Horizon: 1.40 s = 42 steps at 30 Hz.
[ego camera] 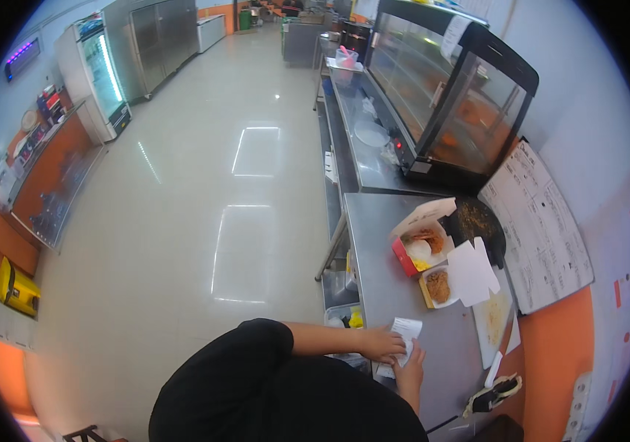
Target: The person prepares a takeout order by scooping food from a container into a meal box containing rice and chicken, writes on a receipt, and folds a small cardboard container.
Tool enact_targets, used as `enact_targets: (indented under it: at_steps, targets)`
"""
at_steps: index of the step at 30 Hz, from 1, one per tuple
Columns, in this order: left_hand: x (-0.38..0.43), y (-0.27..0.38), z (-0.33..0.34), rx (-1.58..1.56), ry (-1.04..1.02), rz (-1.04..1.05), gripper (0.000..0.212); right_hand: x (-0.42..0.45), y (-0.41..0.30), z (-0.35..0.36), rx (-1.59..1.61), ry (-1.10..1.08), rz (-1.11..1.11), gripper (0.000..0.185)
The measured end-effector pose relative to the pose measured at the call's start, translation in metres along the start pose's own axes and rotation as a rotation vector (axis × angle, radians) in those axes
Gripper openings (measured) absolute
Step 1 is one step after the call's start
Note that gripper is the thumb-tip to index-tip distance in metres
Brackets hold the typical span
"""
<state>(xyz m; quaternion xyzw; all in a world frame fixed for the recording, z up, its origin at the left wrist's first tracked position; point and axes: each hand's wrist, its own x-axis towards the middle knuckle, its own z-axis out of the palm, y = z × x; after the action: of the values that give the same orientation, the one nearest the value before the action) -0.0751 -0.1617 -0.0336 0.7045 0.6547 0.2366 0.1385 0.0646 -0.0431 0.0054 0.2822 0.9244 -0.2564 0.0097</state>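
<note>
My left hand (384,343) and my right hand (410,371) are close together at the near edge of a steel table (373,259), both on a printed paper slip (407,328). The slip shows above and below the fingers; how firmly each hand grips it is partly hidden. Farther along the table stands an open red and white takeaway box (407,258) with white rice (419,250), yellow pieces and fried food. Against it sits a smaller open yellow box (427,292) holding a piece of fried food (438,287), its white lid (472,273) folded out to the right.
A white cutting board (488,331) with a white-handled knife (493,369) lies right of my hands. Behind the boxes are a round dark pan (475,221) and a whiteboard (541,232) with writing. A glass display warmer (420,83) stands beyond on another steel counter (376,174).
</note>
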Motion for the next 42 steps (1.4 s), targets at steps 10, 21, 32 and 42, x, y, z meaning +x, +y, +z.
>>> enact_targets:
  at_steps: [10, 21, 32, 42]
  targets:
    - [-0.011, -0.004, 0.01, 0.191, 0.022, -0.135, 0.075, -0.058, 0.135, -0.038, 0.081, 0.633, 0.262, 0.058]
    - [0.0, 0.028, 0.004, 0.253, -0.182, -0.041, 0.074, -0.138, 0.191, -0.057, -0.166, 0.552, 0.754, 0.049]
    - [-0.006, -0.052, -0.03, 0.332, 0.226, -0.844, 0.082, -0.083, 0.17, -0.036, 0.659, 0.593, 0.297, 0.024]
    - [-0.007, -0.079, -0.041, 0.186, 0.268, -0.67, 0.093, 0.091, 0.014, 0.011, 0.585, 0.254, -0.604, 0.031]
